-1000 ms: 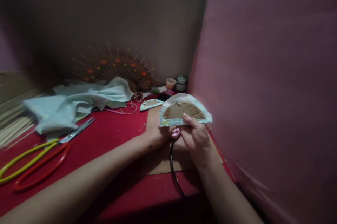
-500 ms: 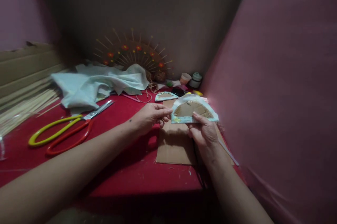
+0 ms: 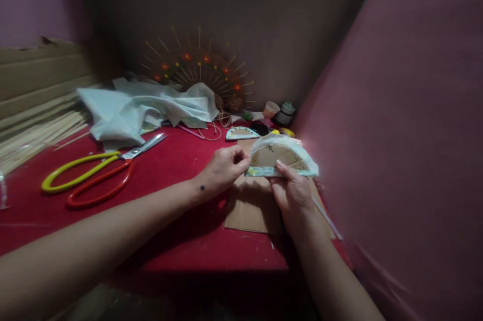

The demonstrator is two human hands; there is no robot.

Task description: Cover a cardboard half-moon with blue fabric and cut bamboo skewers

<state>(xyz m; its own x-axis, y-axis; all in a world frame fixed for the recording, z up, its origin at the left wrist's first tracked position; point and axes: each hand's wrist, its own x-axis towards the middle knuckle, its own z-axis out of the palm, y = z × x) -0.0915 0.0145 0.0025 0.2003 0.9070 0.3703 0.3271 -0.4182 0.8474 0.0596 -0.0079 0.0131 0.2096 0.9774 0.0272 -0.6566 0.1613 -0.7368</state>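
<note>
My right hand [image 3: 296,192] grips a cardboard half-circle [image 3: 277,157] by its straight lower edge, with the thumb on the front face. Pale blue-green cloth wraps the rim of this piece, and traces of glue show along the inner border. At its left corner, my left hand [image 3: 228,165] is closed, thumb and forefinger pinched on the cloth edge. Beneath both hands lies a flat sheet of cardboard [image 3: 251,215]. Behind them rests a smaller cloth-edged half-circle [image 3: 242,133].
Scissors [image 3: 126,157] with yellow and red handles lie at left, near crumpled pale cloth [image 3: 151,109] and thin sticks [image 3: 49,130]. A stick-rayed fan decoration [image 3: 196,72], a cup [image 3: 270,109] and a jar [image 3: 286,112] stand at the back. A pink wall [image 3: 407,135] borders the right.
My left hand has moved slightly right, and its fingers have closed in a pinch at the half-circle's left corner. The right hand keeps its grip. The view has shifted a little.
</note>
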